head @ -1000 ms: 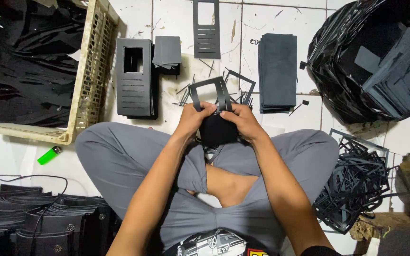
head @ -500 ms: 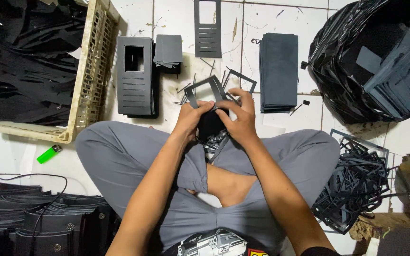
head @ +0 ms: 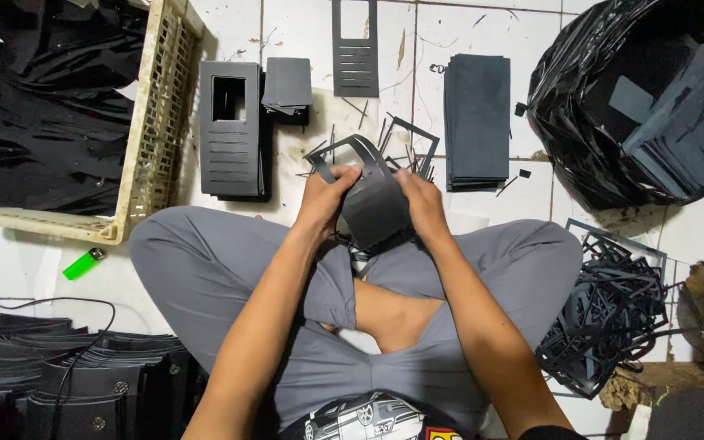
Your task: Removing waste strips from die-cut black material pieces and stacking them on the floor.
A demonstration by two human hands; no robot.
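Observation:
I sit cross-legged on a tiled floor. Both hands grip a dark grey die-cut sheet (head: 372,208) above my lap. My left hand (head: 325,198) pinches its left side, where a thin cut-out frame strip (head: 344,151) curls up and away from the sheet. My right hand (head: 422,204) holds the right edge, fingers curled over the top. The lower part of the sheet is hidden between my hands and knees.
A cream plastic crate (head: 156,122) of black sheets stands at left. Punched panels (head: 230,130), a small stack (head: 287,81) and a tall stack (head: 477,121) lie ahead. A black bag (head: 588,106) of sheets is at right, frame offcuts (head: 613,310) below it. A green lighter (head: 83,263) lies at left.
The sheet has been raised and turned flatter toward the camera. The frame strip has peeled further off its upper left, and my hands have spread slightly apart.

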